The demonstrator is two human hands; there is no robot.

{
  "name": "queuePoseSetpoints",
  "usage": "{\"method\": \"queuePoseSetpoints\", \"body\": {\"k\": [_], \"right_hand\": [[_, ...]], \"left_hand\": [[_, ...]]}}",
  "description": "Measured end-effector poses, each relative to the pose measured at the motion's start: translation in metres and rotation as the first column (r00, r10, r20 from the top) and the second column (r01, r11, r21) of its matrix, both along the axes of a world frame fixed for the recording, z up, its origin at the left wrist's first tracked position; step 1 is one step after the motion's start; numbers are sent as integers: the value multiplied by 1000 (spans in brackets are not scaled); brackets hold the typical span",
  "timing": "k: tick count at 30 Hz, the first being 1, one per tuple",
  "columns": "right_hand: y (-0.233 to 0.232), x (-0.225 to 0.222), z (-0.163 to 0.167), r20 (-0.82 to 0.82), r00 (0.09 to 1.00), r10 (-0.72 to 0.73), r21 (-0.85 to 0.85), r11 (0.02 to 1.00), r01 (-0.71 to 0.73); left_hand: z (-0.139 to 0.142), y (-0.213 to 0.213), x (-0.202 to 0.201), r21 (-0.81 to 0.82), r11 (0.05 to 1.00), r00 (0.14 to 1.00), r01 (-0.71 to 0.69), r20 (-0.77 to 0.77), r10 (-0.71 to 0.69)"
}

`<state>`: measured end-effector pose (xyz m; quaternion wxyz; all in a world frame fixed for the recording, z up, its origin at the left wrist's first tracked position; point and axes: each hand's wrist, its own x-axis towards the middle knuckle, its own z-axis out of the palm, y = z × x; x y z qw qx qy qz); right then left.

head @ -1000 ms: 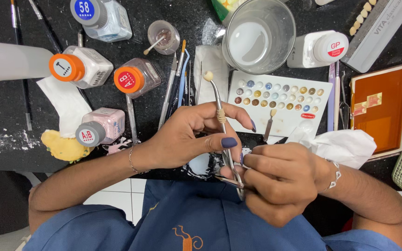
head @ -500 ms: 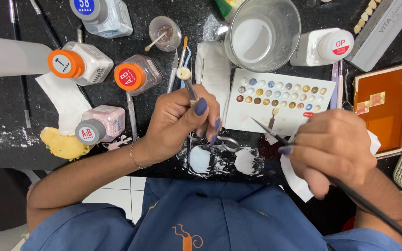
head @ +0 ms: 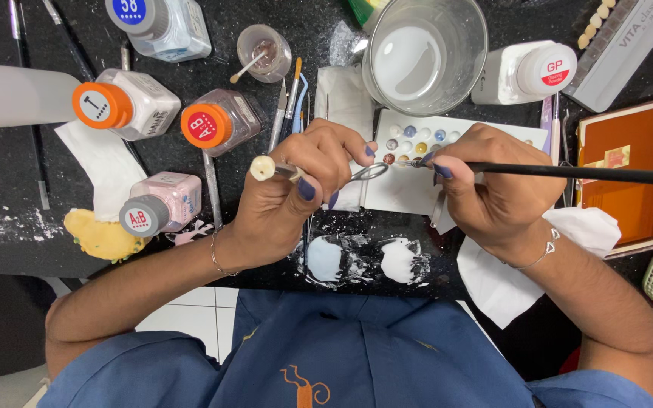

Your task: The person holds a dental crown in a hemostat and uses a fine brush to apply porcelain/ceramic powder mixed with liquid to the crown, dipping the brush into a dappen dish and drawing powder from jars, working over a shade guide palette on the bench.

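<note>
My left hand [head: 296,189] grips a pair of metal tweezers [head: 319,172] that hold a small cream tooth-shaped piece [head: 262,168] at their left tip. My right hand [head: 493,181] holds a thin black-handled brush [head: 568,172], its tip resting on a white palette [head: 447,147] with several small coloured dots. Both hands hover over a black worktop [head: 9,227]. Two wet white patches [head: 364,259] lie on the worktop just below the hands.
Several capped powder bottles [head: 126,106] stand at the left, a steel cup of water [head: 425,53] at the top, a white bottle [head: 527,72] beside it. An orange tray [head: 629,170] lies at the right. White tissues [head: 508,276], hand tools [head: 285,106] and a yellow sponge [head: 100,236] lie around.
My hands have moved apart and up. The left hand turned the tweezers so the tooth piece points left. The right hand carried the brush tip onto the palette.
</note>
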<state>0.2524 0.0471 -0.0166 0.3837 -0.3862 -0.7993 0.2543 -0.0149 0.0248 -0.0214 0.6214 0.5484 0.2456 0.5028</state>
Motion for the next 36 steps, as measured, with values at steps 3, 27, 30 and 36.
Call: {"method": "queuePoseSetpoints", "body": {"k": [3, 27, 30, 36], "right_hand": [[0, 0, -1, -20, 1000, 17, -40, 999, -17], [3, -4, 1, 1, 999, 36, -48, 998, -36], [4, -5, 1, 8, 999, 32, -61, 998, -31], [-2, 10, 21, -323, 945, 56, -24, 997, -67]], "left_hand": [[0, -2, 0, -40, 999, 1000, 8, 19, -8], [13, -1, -1, -209, 976, 992, 63, -95, -84], [12, -1, -2, -161, 984, 992, 83, -77, -97], [13, -1, -2, -80, 993, 976, 83, -196, -98]]}}
